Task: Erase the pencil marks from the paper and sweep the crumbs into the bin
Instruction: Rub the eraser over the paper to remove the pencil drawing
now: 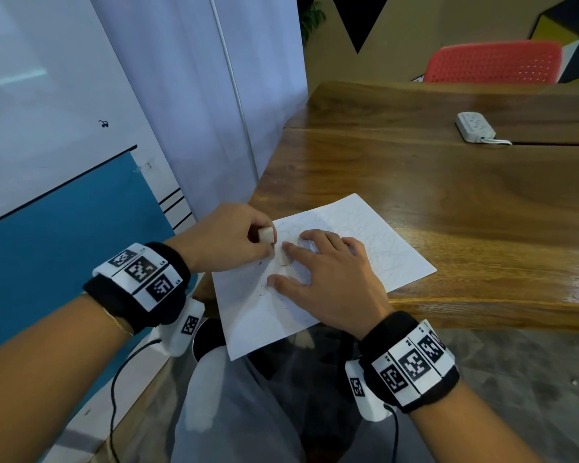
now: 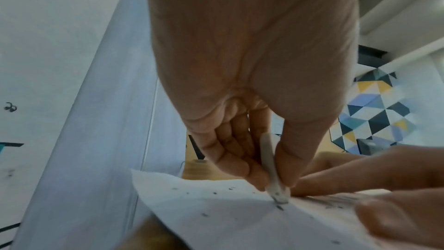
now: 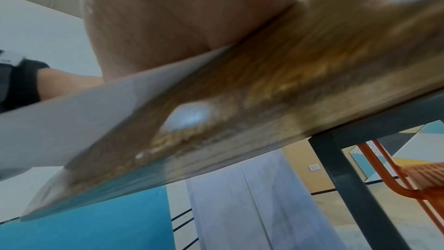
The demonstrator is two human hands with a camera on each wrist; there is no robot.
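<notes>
A white sheet of paper [image 1: 331, 259] with faint pencil scribbles lies at the near left corner of the wooden table [image 1: 448, 182], its near corner hanging over the edge. My left hand [image 1: 228, 238] pinches a small white eraser [image 1: 266, 234] between thumb and fingers, its tip pressed on the paper [image 2: 216, 216], as the left wrist view shows on the eraser [image 2: 270, 168]. My right hand [image 1: 318, 272] lies flat on the sheet with spread fingers, just right of the eraser. Dark crumbs [image 1: 261, 289] dot the paper near both hands. In the right wrist view only the palm [image 3: 180, 26] on the paper [image 3: 72, 121] shows.
A white power strip [image 1: 475, 127] lies at the far right of the table. A red chair [image 1: 495, 63] stands behind it. A wall with a blue panel [image 1: 64, 245] runs along the left. A dark round shape lined with clear plastic [image 1: 281, 379] sits below the table edge.
</notes>
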